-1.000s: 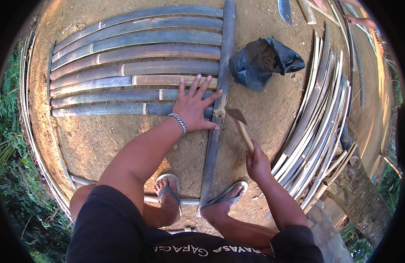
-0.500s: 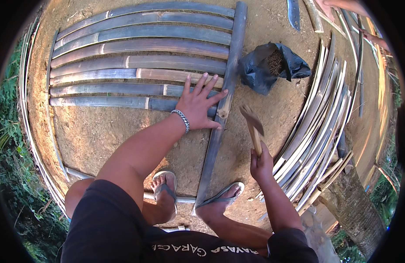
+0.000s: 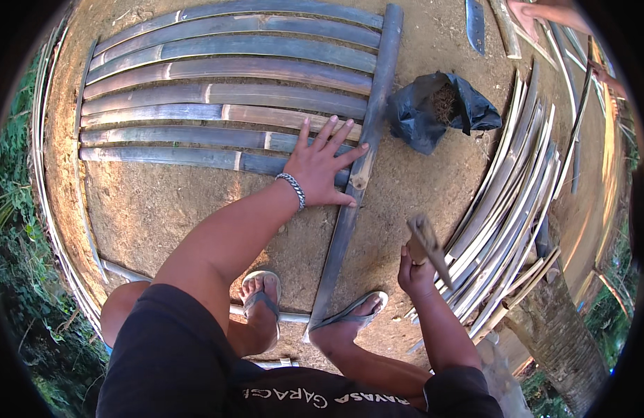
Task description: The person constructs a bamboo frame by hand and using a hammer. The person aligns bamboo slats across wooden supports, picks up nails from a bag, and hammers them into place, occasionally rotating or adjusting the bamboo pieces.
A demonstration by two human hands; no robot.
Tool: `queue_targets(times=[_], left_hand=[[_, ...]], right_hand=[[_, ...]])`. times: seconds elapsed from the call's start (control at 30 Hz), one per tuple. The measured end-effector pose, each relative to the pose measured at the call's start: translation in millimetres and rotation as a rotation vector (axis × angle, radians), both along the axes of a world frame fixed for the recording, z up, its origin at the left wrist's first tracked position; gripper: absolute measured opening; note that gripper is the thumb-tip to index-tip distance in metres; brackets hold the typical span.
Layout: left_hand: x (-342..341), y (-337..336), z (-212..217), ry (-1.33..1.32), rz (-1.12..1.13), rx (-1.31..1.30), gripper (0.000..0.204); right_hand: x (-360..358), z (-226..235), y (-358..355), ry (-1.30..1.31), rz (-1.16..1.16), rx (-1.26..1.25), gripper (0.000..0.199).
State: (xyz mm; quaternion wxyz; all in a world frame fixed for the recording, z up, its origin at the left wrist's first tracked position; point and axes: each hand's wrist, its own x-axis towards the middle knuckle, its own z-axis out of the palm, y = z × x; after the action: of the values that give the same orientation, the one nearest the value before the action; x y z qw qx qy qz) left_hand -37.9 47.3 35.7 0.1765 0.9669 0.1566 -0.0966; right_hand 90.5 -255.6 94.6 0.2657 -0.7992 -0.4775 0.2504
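My left hand (image 3: pixel 320 166) lies flat with fingers spread over the ends of the lowest bamboo slats (image 3: pixel 294 165), its fingertips by the thick bamboo pole (image 3: pixel 376 104) they meet. In my right hand (image 3: pixel 416 276) is a hammer (image 3: pixel 429 245), gripped by its wooden handle and raised right of the pole. Its metal head points up and is slightly blurred. Several dark slats run in parallel from the pole to a thin strip on the left. Beyond the hammer sits a black plastic bag (image 3: pixel 414 125), open, with many small brown nails (image 3: pixel 443 104) inside.
A pile of split bamboo strips (image 3: pixel 499 209) lies on the right, beside a log (image 3: pixel 562 334). At the top are a broad metal blade (image 3: pixel 475 28) and another person's hand (image 3: pixel 534 15). My sandalled feet (image 3: pixel 363 310) straddle the pole's near end. Green plants (image 3: pixel 29 279) border the left.
My right hand has tilted the hammer back toward me, so its head is lower and farther right. My left hand stays spread on the slats. The view has shifted slightly.
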Motion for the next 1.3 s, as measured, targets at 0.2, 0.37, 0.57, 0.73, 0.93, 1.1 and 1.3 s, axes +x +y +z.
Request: queue_targets(times=[0.2,0.37,0.57,0.73,0.93,1.1,1.3], left_hand=[[-1.0,0.0,2.3,0.001,0.0,-0.008,0.114],[-0.9,-0.2,1.2,0.002,-0.002,0.0,0.114],[0.7,0.1,3.3,-0.017,-0.006,-0.03,0.114],[-2.2,0.1,1.0,-0.005,-0.003,0.0,0.115],[0.5,-1.4,4.1,0.008,-0.009,-0.016,0.115],[-3.1,0.0,0.3,-0.001,-0.005,0.001,0.114],[0.8,-0.2,3.6,0.011,-0.014,-0.002,0.114]], right_hand=[[7.9,-9.7,5.9,-0.063,-0.101,-0.266,0.044],[6.9,-5.7,-11.3,-0.02,-0.008,-0.01,0.043],[2.4,-19.0,-2.4,-0.024,-0.121,-0.342,0.044],[-2.9,15.6,14.4,-0.06,-0.012,0.001,0.034],[0.1,-24.6,2.7,0.015,-0.162,-0.435,0.04],[-0.7,-10.4,-3.5,0.007,-0.189,-0.062,0.042],[-4.2,-24.1,4.1,0.098,-0.094,-0.454,0.042]])
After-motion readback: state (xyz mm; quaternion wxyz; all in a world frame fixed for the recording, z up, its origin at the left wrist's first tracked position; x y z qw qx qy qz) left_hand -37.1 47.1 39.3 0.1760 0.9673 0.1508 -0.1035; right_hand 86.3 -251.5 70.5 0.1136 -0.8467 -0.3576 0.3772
